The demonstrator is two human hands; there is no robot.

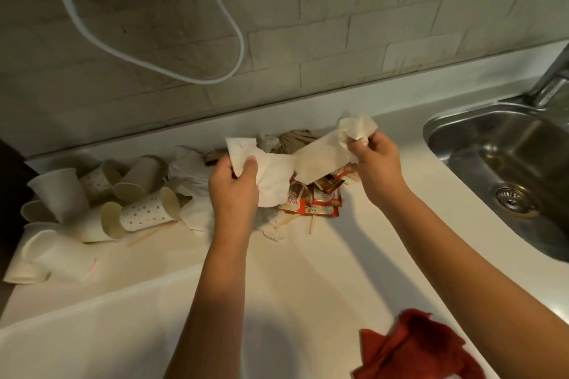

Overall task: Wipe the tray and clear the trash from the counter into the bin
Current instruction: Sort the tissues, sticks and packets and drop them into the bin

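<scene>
Left hand [233,182] and right hand [376,163] each pinch crumpled white paper napkins [320,158], lifted above the white counter [308,271], likely gathering trash for binning.

Paper cups [123,194] on the counter [308,271] at left, sachets [311,201] at middle, sink [508,163] at right, cloth [415,348] nearest.

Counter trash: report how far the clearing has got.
Done: nothing visibly cleared; no bin or tray is in view. In hand: the left hand and right hand each grip white paper napkins lifted over the pile. Left: paper cups, red sachets, wooden stir sticks and crumpled tissue still on the counter; the red cloth lies idle.
</scene>
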